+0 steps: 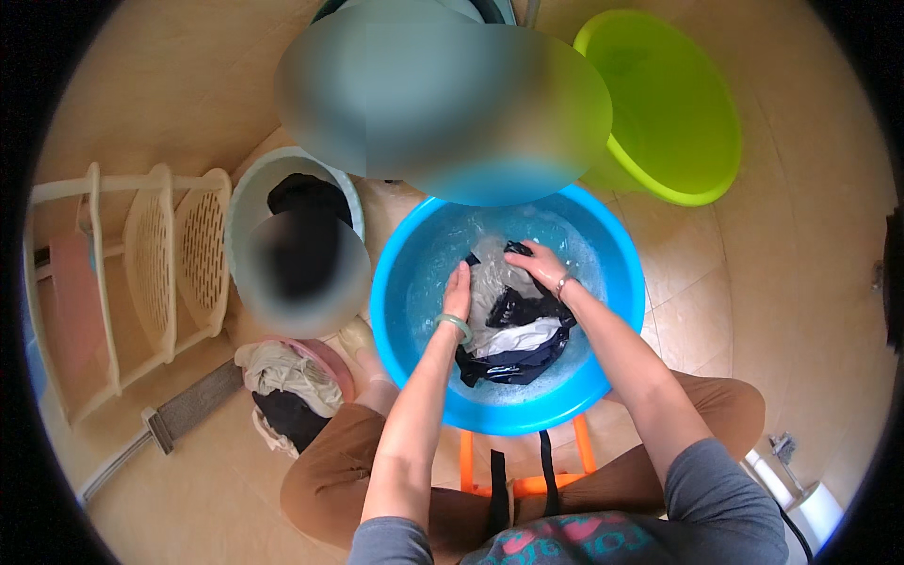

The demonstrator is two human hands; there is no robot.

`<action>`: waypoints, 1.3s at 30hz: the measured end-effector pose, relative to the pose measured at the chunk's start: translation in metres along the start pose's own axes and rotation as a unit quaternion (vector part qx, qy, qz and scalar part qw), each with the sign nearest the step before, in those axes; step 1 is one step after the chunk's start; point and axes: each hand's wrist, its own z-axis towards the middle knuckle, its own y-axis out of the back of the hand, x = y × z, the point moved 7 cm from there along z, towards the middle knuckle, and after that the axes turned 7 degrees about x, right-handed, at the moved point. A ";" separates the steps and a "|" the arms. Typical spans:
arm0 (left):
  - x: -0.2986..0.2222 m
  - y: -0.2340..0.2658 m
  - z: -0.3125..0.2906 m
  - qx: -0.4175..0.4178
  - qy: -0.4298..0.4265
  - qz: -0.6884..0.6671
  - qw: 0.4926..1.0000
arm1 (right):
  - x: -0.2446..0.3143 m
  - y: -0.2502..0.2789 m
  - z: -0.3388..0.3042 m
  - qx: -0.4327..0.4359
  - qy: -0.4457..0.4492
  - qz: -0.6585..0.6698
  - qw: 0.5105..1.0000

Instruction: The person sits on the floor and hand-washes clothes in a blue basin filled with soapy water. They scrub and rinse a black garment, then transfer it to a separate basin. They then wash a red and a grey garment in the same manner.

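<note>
A blue basin (626, 282) of sudsy water stands in front of me. Wet clothes (502, 287), grey, white, black and dark navy, lie bunched together in it. Along the left side of the bundle my left hand (457, 294) rests with its fingers stretched out, a pale green bangle on the wrist. At the bundle's upper right, my right hand (537, 266) curls its fingers over the grey and black cloth; their tips are partly hidden. That wrist wears a thin bracelet.
A pale bucket (242, 207) with dark cloth stands left, beside a cream slatted rack (155, 273). Below it, a pink basin (330, 363) holds clothes near a flat mop (193, 405). A lime-green tub (669, 104) stands far right. An orange stool (532, 487) is near me. Blurring hides the far middle.
</note>
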 end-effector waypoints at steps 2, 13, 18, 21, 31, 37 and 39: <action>-0.007 -0.006 -0.028 -0.025 -0.011 -0.029 0.999 | -0.001 -0.004 -0.034 0.042 -0.010 0.137 0.990; 0.036 -0.029 -0.132 -0.039 -0.081 -0.091 0.992 | -0.019 -0.009 -0.147 -0.062 -0.113 -0.370 0.920; 0.032 -0.042 -0.179 -0.063 -0.153 -0.068 0.984 | 0.029 -0.042 -0.190 -0.041 0.246 -0.407 0.879; 0.023 -0.024 -0.187 -0.104 -0.152 -0.164 0.969 | 0.003 -0.056 -0.197 0.005 0.149 -0.432 0.889; -0.030 0.032 -0.206 -0.158 -0.276 -0.037 0.947 | -0.055 -0.029 -0.206 -0.044 -0.030 -0.580 0.813; -0.019 0.018 -0.210 -0.187 -0.233 0.446 0.843 | -0.027 -0.050 -0.206 -0.017 0.194 -0.372 0.908; 0.004 0.021 -0.198 -0.198 -0.245 0.431 0.846 | -0.014 -0.068 -0.218 -0.009 0.204 -0.375 0.904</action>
